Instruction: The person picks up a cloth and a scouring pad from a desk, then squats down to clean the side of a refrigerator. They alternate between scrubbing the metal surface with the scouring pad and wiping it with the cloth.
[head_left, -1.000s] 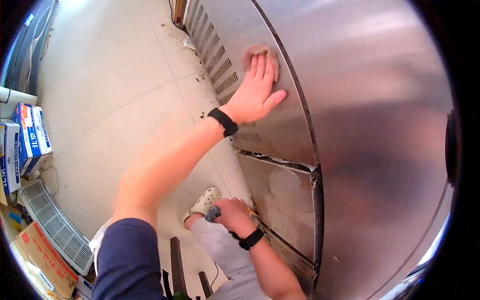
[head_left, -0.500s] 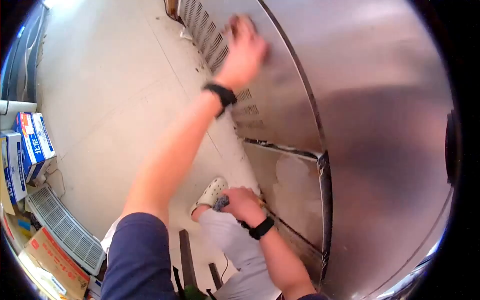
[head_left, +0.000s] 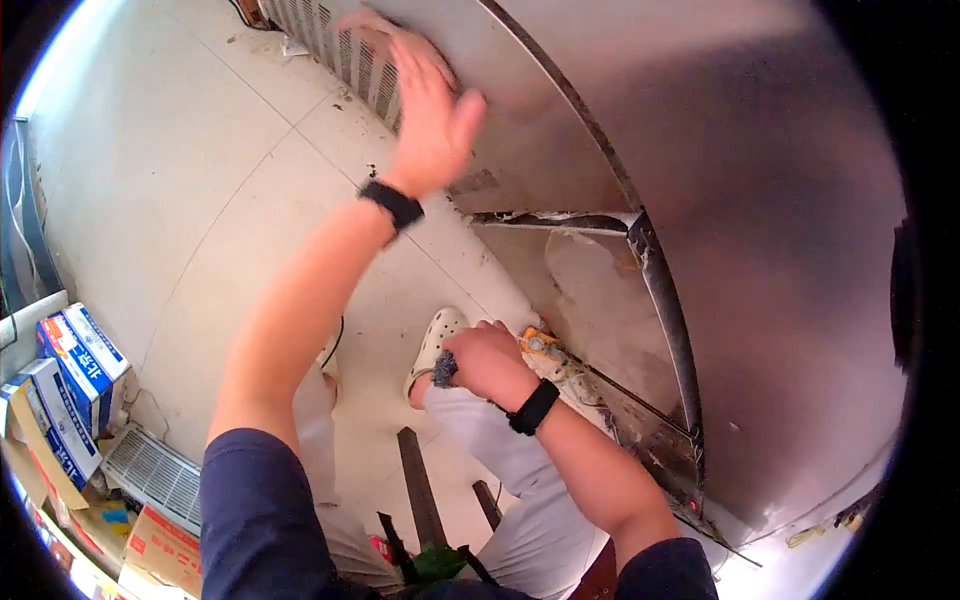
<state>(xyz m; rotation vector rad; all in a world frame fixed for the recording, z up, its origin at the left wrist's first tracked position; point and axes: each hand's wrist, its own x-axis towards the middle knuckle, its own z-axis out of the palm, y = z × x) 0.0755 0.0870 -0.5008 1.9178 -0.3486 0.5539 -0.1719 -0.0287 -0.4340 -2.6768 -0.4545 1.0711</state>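
Observation:
My left hand (head_left: 430,125) is stretched out toward the lower side of a large stainless steel panel (head_left: 530,130), near its vent slots. Its fingers are extended, with the thumb held apart. A pinkish-brown patch (head_left: 405,45) shows around the fingertips; I cannot tell if it is a cloth or a reflection. Over my knee, my right hand (head_left: 492,362) is closed around a dark grey steel wool scrubber (head_left: 445,370), which pokes out at the thumb side. Below the panel, a recessed, dirty lower section (head_left: 600,300) has a dark, worn edge frame.
Pale floor tiles (head_left: 230,170) lie to the left. Blue-and-white cartons (head_left: 85,355), a white slatted grille (head_left: 155,475) and a brown carton (head_left: 165,550) stand at the lower left. A light clog (head_left: 432,345) is on my foot. An orange item (head_left: 540,343) sits by the panel's base.
My left hand has moved left in view and its fingers are now straighter. The view has shifted, showing more of the panel's lower section. My right hand still grips the scrubber.

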